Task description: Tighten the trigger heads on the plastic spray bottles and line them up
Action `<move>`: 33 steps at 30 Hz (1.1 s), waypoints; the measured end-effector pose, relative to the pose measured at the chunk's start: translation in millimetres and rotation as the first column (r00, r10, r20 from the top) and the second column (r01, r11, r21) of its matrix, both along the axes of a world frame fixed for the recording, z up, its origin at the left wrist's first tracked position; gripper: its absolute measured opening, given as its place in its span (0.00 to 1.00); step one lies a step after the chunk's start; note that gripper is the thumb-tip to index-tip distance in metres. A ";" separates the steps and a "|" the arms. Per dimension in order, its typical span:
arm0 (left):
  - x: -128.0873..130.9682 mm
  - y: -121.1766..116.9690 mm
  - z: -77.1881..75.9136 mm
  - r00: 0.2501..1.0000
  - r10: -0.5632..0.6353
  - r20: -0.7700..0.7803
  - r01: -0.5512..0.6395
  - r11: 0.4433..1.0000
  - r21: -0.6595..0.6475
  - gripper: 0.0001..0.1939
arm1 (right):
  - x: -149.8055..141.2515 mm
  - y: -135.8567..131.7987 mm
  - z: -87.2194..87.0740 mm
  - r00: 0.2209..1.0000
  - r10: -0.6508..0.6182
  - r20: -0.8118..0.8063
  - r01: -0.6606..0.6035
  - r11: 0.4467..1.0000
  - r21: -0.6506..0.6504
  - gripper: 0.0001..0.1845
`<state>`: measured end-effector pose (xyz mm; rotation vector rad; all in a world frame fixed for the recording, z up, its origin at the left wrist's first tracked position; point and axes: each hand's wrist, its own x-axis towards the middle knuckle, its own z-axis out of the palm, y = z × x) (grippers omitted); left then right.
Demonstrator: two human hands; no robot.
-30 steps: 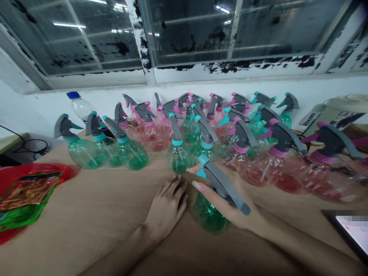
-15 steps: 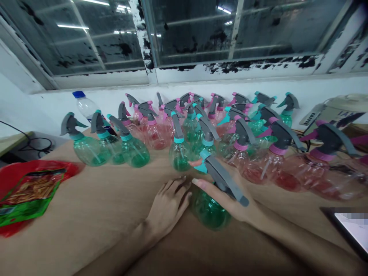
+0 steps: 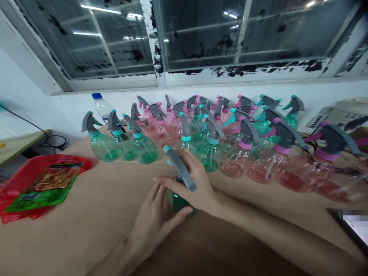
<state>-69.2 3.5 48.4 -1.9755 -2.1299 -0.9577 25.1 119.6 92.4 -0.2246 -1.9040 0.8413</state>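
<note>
A green spray bottle point(image 3: 178, 199) with a grey and turquoise trigger head stands upright on the table in front of me. My right hand point(image 3: 195, 184) is closed around its neck, just under the head, with the thumb lying across the near side. Around the lower body curls my left hand point(image 3: 155, 216), its thumb along the near side and its fingers on the left, partly hidden. The hands cover much of the bottle. Just beyond them stand other green spray bottles point(image 3: 211, 157) and pink spray bottles point(image 3: 237, 163).
On the left, a snack packet point(image 3: 47, 186) lies on a red plastic bag point(image 3: 17, 180). A blue-capped bottle point(image 3: 100, 105) stands by the wall. To the right are a screen device point(image 3: 356, 226) and a container lettered COFFE point(image 3: 342, 111). The wooden table point(image 3: 94, 230) runs beneath everything.
My right hand has brought the green spray bottle leftward. My left hand has lifted from lying flat on the table and closed around the bottle's body. The view has shifted left.
</note>
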 end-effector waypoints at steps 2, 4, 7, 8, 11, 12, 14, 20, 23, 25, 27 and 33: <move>-11.2 -2.7 -0.3 1.000 0.026 0.001 -0.026 1.000 -0.005 0.26 | -9.1 -0.3 0.8 0.999 -0.020 0.029 0.019 1.000 0.019 0.26; -24.5 -3.8 -0.3 0.998 0.060 -0.011 -0.060 0.998 0.009 0.24 | -9.8 1.4 2.3 0.997 -0.031 0.067 0.029 0.999 0.035 0.34; -45.5 0.8 -1.4 0.991 0.130 0.017 -0.131 0.988 0.076 0.24 | 3.6 7.2 4.4 0.997 0.008 0.080 -0.015 0.996 0.084 0.34; -52.0 4.3 -2.1 0.988 0.152 0.040 -0.155 0.983 0.102 0.25 | 10.2 10.0 4.9 0.997 0.027 0.070 -0.035 0.993 0.111 0.30; -68.3 18.6 -4.1 0.972 0.215 0.096 -0.228 0.962 0.150 0.27 | 28.4 20.8 4.2 0.999 -0.024 0.042 0.018 0.991 0.131 0.16; -72.6 24.0 -4.3 0.967 0.232 0.109 -0.246 0.958 0.146 0.28 | 32.5 25.2 3.3 0.996 -0.078 0.047 0.072 0.992 0.108 0.12; -80.4 34.8 -4.1 0.960 0.251 0.127 -0.267 0.955 0.132 0.28 | 36.5 34.5 0.8 0.974 -0.202 0.101 0.197 0.979 0.059 0.10; -100.5 59.1 -1.8 0.974 0.195 0.115 -0.212 0.963 0.164 0.28 | 28.1 52.4 -7.2 0.824 -0.348 0.447 0.405 0.914 -0.035 0.25; -106.3 65.8 -2.1 0.978 0.179 0.103 -0.197 0.958 0.210 0.28 | 19.3 55.7 -9.9 0.802 -0.314 0.509 0.397 0.916 -0.060 0.33; -108.0 69.6 -2.5 0.979 0.184 0.087 -0.199 0.954 0.226 0.28 | 12.8 58.4 -10.1 0.791 -0.297 0.535 0.393 0.917 -0.072 0.38; -108.8 73.6 -2.8 0.980 0.188 0.059 -0.197 0.946 0.258 0.27 | 6.6 60.7 -7.9 0.785 -0.285 0.550 0.389 0.918 -0.080 0.41; -109.9 84.2 -4.1 0.971 0.230 -0.071 -0.202 0.938 0.281 0.25 | -8.9 60.2 4.7 0.735 -0.371 0.567 0.444 0.896 0.009 0.48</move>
